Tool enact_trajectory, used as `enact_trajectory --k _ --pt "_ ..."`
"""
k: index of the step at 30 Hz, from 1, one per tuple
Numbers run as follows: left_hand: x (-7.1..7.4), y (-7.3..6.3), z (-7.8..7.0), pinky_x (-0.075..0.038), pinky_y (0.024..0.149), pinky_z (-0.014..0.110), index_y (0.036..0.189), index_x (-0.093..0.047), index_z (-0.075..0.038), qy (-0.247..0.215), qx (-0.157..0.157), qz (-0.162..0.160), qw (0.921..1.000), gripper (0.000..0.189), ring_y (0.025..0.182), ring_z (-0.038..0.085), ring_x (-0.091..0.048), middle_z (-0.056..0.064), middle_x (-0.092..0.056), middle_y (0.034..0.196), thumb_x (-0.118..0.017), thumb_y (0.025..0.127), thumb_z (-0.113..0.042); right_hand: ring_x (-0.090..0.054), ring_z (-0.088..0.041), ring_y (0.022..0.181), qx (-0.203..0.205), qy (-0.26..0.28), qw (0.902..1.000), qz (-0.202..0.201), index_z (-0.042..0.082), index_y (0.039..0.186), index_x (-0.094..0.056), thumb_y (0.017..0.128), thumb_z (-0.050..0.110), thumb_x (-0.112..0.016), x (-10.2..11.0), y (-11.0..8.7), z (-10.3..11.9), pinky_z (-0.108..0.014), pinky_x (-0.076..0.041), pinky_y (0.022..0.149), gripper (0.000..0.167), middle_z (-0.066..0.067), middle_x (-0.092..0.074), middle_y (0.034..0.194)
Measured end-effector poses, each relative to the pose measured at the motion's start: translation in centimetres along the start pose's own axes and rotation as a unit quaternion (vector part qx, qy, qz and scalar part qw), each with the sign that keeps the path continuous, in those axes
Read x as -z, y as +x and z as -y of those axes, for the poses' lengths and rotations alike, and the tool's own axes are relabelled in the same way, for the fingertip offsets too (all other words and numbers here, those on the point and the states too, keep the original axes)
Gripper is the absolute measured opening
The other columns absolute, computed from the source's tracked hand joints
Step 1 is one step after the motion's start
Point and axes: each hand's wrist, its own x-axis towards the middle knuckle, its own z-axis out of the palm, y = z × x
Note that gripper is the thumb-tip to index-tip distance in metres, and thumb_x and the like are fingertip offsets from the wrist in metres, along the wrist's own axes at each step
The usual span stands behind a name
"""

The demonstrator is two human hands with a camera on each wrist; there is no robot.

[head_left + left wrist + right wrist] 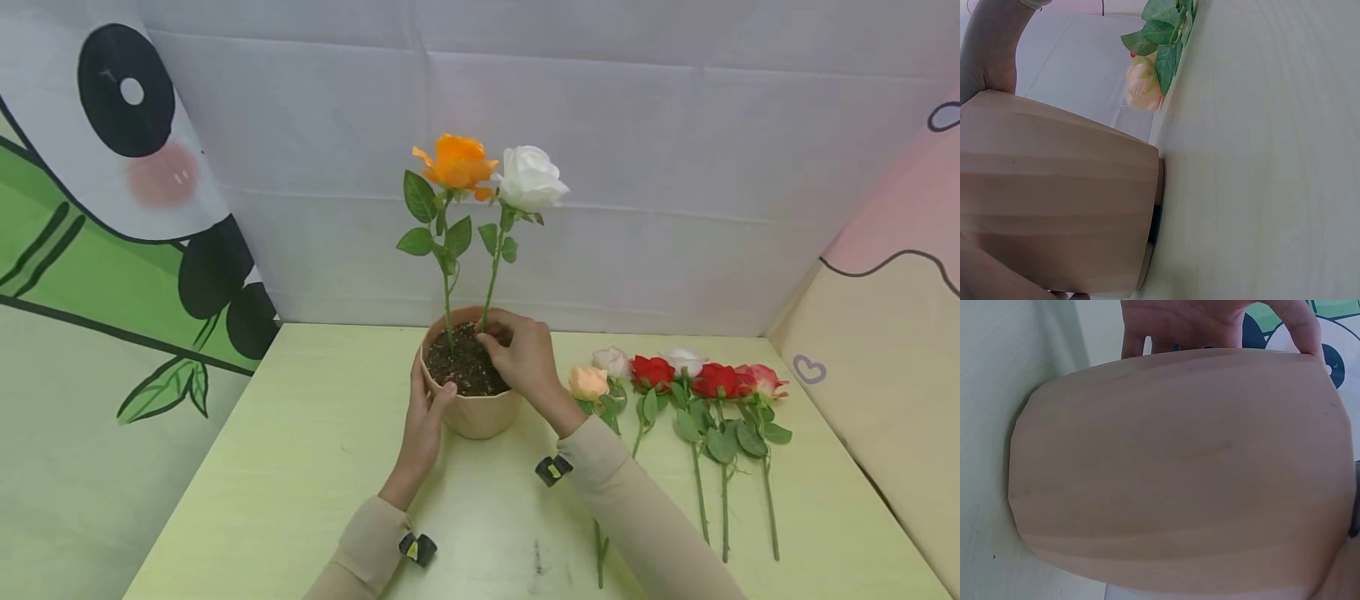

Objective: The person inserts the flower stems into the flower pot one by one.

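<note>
A beige flower pot (480, 417) filled with dark soil (467, 371) stands on the table. My left hand (424, 421) holds its left side, thumb at the rim; in the right wrist view that hand (1191, 325) lies along the wall of the pot (1179, 475). With thumb and fingertips, my right hand (525, 350) pinches the lower stem of a white rose (531, 179) just over the soil, its wrist passing across the right rim. To the left of it an orange rose (457, 162) stands upright in the soil. The white rose's stem end is hidden behind the fingers.
Right of the pot several roses lie on the table (300, 467): a peach one (588, 383), red ones (652, 372), pale ones (684, 361) and a pink one (761, 381). My right sleeve (637, 500) covers part of their stems. A white cloth wall (337, 167) rises behind.
</note>
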Motion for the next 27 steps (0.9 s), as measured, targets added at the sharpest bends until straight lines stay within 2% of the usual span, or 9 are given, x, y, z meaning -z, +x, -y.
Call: enact_trajectory --k 7,10,12,14,16,18,21,25,27 --pt "-0.3 -0.1 -1.2 -0.030 0.132 0.053 0.181 -0.008 -0.025 0.004 -0.010 -0.004 0.9999 0.086 0.167 0.046 -0.020 0.018 -0.009 0.185 -0.060 0.113 -0.034 -0.081 -0.025 0.078 -0.006 -0.007 0.9999 0.004 0.006 0.094 -0.083 0.097 -0.001 -0.083 0.2 0.1 0.1 -0.041 -0.067 0.075 0.007 -0.009 -0.083 0.088" --pt "-0.5 -0.3 -1.8 -0.029 0.132 0.058 0.181 -0.008 -0.025 0.002 -0.009 -0.006 0.9999 0.085 0.168 0.046 -0.020 0.018 -0.009 0.185 -0.059 0.113 -0.036 -0.081 -0.023 0.079 -0.012 -0.014 0.9998 0.011 0.008 0.094 -0.082 0.097 0.000 -0.083 0.2 0.2 0.1 -0.038 -0.067 0.076 0.008 -0.007 -0.083 0.088" --pt "-0.6 -0.4 -2.7 -0.025 0.131 0.067 0.181 -0.008 -0.026 -0.009 0.001 -0.005 0.9999 0.087 0.168 0.047 -0.018 0.017 -0.007 0.185 -0.059 0.112 -0.037 -0.081 -0.023 0.080 -0.015 -0.013 0.9997 0.016 0.007 0.094 -0.083 0.098 0.001 -0.082 0.2 0.2 0.1 -0.038 -0.067 0.076 0.007 -0.008 -0.083 0.089" --pt "-0.6 -0.5 -2.8 -0.025 0.129 0.070 0.181 -0.007 -0.027 -0.007 0.011 -0.003 0.9999 0.087 0.167 0.048 -0.018 0.016 -0.006 0.186 -0.059 0.112 -0.038 -0.082 -0.025 0.081 -0.016 -0.013 0.9996 0.018 0.006 0.095 -0.083 0.098 0.001 -0.082 0.2 0.2 0.1 -0.039 -0.067 0.077 0.007 -0.009 -0.084 0.090" --pt "-0.4 -0.4 -2.1 -0.028 0.130 0.067 0.181 -0.005 -0.027 0.000 0.010 0.000 1.0000 0.086 0.167 0.049 -0.019 0.017 -0.005 0.186 -0.057 0.114 -0.037 -0.082 -0.026 0.082 -0.017 -0.014 0.9996 0.020 0.005 0.096 -0.083 0.098 0.001 -0.083 0.2 0.1 0.1 -0.040 -0.067 0.077 0.005 -0.010 -0.084 0.091" --pt "-0.2 -0.2 -1.2 -0.030 0.131 0.060 0.181 -0.004 -0.031 0.009 0.017 0.001 0.9998 0.086 0.167 0.044 -0.021 0.013 -0.005 0.186 -0.057 0.114 -0.039 -0.082 -0.027 0.081 -0.016 -0.015 0.9996 0.018 0.005 0.096 -0.084 0.098 0.001 -0.083 0.1 0.1 0.1 -0.041 -0.067 0.077 0.004 -0.011 -0.084 0.091" --pt "-0.2 -0.1 -0.7 -0.032 0.132 0.052 0.181 -0.006 -0.027 0.014 0.000 -0.005 0.9999 0.084 0.167 0.043 -0.022 0.015 -0.008 0.186 -0.057 0.115 -0.035 -0.082 -0.026 0.080 -0.013 -0.020 0.9996 0.012 0.006 0.096 -0.085 0.097 0.002 -0.085 0.0 0.0 -0.1 -0.042 -0.067 0.075 0.004 -0.010 -0.084 0.091" --pt "-0.9 -0.5 -3.3 -0.019 0.134 0.061 0.181 -0.007 -0.018 -0.015 -0.008 -0.004 0.9999 0.085 0.169 0.044 -0.012 0.020 -0.007 0.185 -0.057 0.113 -0.030 -0.081 -0.025 0.078 -0.006 -0.022 0.9997 0.007 0.007 0.097 -0.085 0.096 0.002 -0.086 -0.1 0.0 -0.2 -0.042 -0.066 0.074 0.005 -0.009 -0.084 0.090" --pt "-1.2 -0.6 -4.6 -0.015 0.134 0.063 0.180 -0.005 -0.018 -0.013 0.008 -0.003 0.9999 0.085 0.170 0.041 -0.009 0.017 -0.005 0.186 -0.055 0.113 -0.028 -0.081 -0.025 0.079 -0.002 -0.024 0.9997 0.008 0.006 0.098 -0.084 0.096 0.001 -0.085 -0.2 0.0 -0.2 -0.042 -0.066 0.073 0.005 -0.009 -0.084 0.091"
